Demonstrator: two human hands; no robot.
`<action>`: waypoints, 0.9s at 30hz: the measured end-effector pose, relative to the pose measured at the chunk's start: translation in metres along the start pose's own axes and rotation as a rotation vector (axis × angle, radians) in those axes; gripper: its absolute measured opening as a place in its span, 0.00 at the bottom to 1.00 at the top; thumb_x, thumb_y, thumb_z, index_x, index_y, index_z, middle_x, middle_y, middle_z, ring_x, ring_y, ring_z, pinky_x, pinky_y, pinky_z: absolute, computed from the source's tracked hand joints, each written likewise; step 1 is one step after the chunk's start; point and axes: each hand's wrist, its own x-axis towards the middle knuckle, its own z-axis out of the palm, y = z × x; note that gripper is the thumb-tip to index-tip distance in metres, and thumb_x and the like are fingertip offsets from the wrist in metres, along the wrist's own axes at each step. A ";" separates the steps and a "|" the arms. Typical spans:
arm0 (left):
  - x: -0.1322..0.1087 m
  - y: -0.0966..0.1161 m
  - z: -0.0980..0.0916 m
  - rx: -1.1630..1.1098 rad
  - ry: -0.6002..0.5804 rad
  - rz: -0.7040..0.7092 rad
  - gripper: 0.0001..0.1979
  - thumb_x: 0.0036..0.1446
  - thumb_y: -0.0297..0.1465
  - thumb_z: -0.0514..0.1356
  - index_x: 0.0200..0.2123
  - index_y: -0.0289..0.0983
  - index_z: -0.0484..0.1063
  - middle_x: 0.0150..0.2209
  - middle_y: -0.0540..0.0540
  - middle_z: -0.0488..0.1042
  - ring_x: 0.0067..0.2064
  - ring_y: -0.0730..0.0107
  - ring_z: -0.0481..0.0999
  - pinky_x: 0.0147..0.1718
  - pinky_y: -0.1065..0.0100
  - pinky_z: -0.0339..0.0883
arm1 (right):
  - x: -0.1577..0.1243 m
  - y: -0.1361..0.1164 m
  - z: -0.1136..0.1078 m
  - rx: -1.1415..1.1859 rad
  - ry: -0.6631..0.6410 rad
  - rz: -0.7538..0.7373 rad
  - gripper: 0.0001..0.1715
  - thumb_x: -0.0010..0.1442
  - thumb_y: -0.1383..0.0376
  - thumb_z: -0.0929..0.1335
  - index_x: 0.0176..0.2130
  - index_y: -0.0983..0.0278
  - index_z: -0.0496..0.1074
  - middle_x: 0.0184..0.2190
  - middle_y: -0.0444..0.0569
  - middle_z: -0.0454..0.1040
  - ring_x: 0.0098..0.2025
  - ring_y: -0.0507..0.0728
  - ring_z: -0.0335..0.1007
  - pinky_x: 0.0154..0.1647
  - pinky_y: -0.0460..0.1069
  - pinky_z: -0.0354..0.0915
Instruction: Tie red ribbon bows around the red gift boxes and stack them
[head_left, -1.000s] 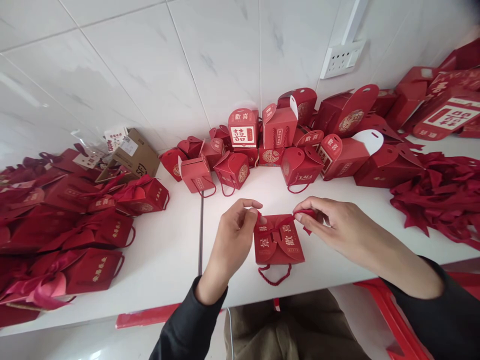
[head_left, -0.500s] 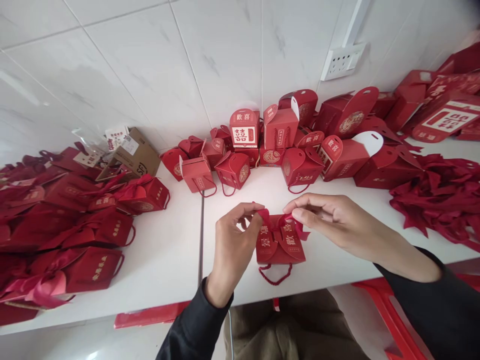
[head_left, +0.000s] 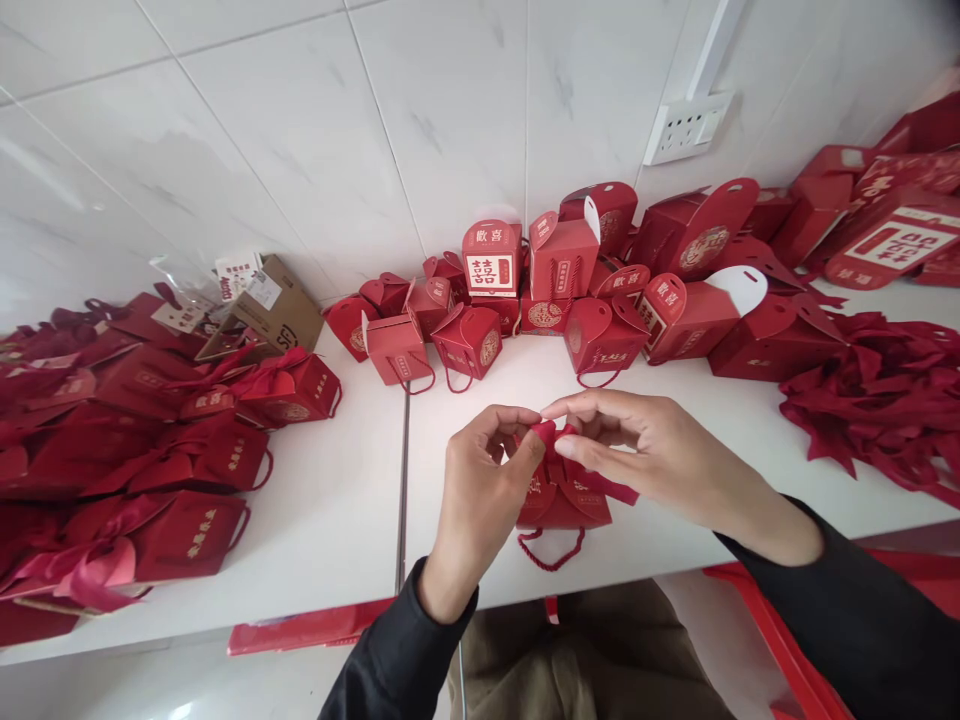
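A small red gift box (head_left: 564, 508) with pale lettering lies on the white table in front of me, its twisted red cord handle looping toward my lap. Over its top, my left hand (head_left: 491, 490) pinches a dark red ribbon (head_left: 619, 490) between thumb and fingers. Close against it, my right hand (head_left: 645, 445) also pinches the ribbon, thumb below the forefinger. The two hands nearly touch at the fingertips. They cover much of the box's upper part, and a ribbon tail sticks out under my right hand.
A heap of loose ribbons (head_left: 870, 400) lies at the right. Several red boxes (head_left: 469, 340) stand along the tiled wall. Ribboned boxes (head_left: 199, 530) crowd the left side beside a brown carton (head_left: 281, 310). A socket (head_left: 686, 128) is on the wall.
Both hands have come together over the box, my right hand moving left and my left hand slightly right. The ribbon tail now reaches farther right, and the hands hide more of the box lettering.
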 end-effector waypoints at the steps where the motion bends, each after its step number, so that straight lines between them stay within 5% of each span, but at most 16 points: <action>1: 0.000 0.001 0.000 0.026 -0.001 0.009 0.06 0.58 0.33 0.65 0.37 0.37 0.78 0.29 0.48 0.78 0.31 0.70 0.72 0.32 0.68 0.65 | 0.001 -0.001 0.002 -0.031 0.022 -0.027 0.11 0.67 0.54 0.72 0.46 0.56 0.80 0.36 0.44 0.80 0.36 0.56 0.76 0.38 0.49 0.72; 9: -0.007 -0.005 -0.003 0.350 -0.049 0.250 0.06 0.62 0.32 0.62 0.39 0.39 0.79 0.38 0.45 0.74 0.40 0.64 0.71 0.41 0.63 0.67 | 0.004 0.001 0.004 -0.155 0.103 -0.115 0.07 0.69 0.58 0.69 0.40 0.56 0.78 0.40 0.44 0.81 0.39 0.55 0.77 0.33 0.46 0.71; 15: -0.006 -0.013 -0.002 0.275 0.025 0.275 0.07 0.65 0.32 0.61 0.35 0.39 0.78 0.40 0.45 0.78 0.44 0.65 0.74 0.44 0.64 0.66 | 0.002 0.003 -0.007 -0.183 0.061 -0.105 0.09 0.68 0.59 0.70 0.46 0.54 0.79 0.44 0.43 0.82 0.40 0.55 0.79 0.39 0.48 0.75; 21: -0.009 -0.007 0.002 0.109 -0.025 0.166 0.09 0.66 0.35 0.61 0.40 0.39 0.81 0.36 0.48 0.82 0.35 0.71 0.74 0.39 0.69 0.68 | -0.001 0.003 -0.014 -0.238 0.107 -0.201 0.08 0.68 0.55 0.72 0.39 0.54 0.80 0.41 0.43 0.80 0.44 0.58 0.78 0.42 0.49 0.73; 27: -0.005 -0.004 0.005 0.009 0.001 0.075 0.08 0.63 0.35 0.64 0.37 0.38 0.80 0.29 0.51 0.78 0.29 0.76 0.71 0.30 0.74 0.65 | -0.003 -0.003 -0.010 -0.173 0.058 -0.110 0.08 0.69 0.56 0.70 0.39 0.54 0.78 0.34 0.40 0.80 0.35 0.53 0.75 0.32 0.45 0.70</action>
